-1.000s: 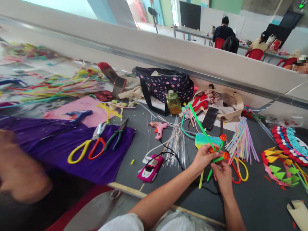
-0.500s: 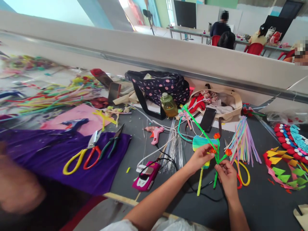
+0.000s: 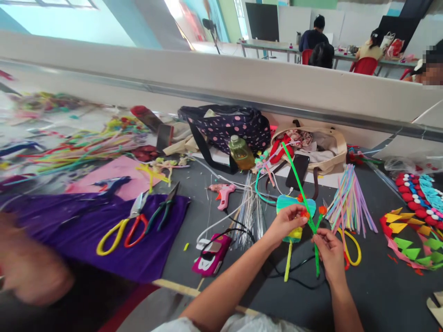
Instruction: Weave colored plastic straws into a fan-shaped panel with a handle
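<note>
Both hands are on a bunch of green pipe cleaners point(image 3: 300, 177) tipped with small orange flower heads. My left hand point(image 3: 290, 220) pinches it near one of the orange flowers point(image 3: 305, 215). Lower down, where the stems meet, the fingers of my right hand point(image 3: 328, 246) close on the green stems. One long green stem sticks up to the upper left, and a thick stem end hangs below my right hand. Behind my left hand lies a blue and yellow fan-like piece point(image 3: 284, 203) with a yellow stick. Yellow and red scissors point(image 3: 353, 249) lie beside my right hand, partly hidden.
Pastel pipe cleaners point(image 3: 351, 198) lie to the right, near a paper ring point(image 3: 391, 240). A pink glue gun point(image 3: 224, 193), a magenta power strip point(image 3: 212, 256) and black cables lie left of my hands. Pliers point(image 3: 168, 207) rest on purple cloth point(image 3: 148, 263). Another person's arm point(image 3: 31, 263) is at far left.
The long green stem has swung more upright, its tip moving right. The thick lower end has shifted slightly right. Both hands keep their hold.
</note>
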A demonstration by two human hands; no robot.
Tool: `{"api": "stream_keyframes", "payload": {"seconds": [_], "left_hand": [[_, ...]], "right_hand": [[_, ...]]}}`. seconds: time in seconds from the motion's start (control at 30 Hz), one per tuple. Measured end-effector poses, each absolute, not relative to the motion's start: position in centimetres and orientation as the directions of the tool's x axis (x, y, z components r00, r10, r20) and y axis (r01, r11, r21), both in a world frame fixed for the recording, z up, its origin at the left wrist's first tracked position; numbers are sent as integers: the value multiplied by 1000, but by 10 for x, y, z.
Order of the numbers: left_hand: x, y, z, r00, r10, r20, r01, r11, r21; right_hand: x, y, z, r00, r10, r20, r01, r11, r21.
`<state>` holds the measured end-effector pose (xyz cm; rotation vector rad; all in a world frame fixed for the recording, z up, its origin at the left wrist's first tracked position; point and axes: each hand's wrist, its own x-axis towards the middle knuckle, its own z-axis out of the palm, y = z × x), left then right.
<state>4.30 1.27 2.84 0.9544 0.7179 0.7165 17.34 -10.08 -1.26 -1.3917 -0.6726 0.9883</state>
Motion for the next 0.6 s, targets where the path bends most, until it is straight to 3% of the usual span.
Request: {"api": "stream_keyframes", "payload": {"seconds": [0.4, 0.5, 0.6], "left_hand": [[38, 13, 31, 519, 818, -249, -227, 412, 882], [35, 12, 31, 493, 832, -256, -236, 411, 880], [32, 11, 32, 486, 835, -256, -249, 414, 876]], "right_hand": [[182, -107, -14, 441, 881, -172, -116, -134, -984], [196, -113, -15, 522, 851, -60, 110, -136, -985], [215, -124, -22, 535, 836, 121, 477, -181, -860]]}}
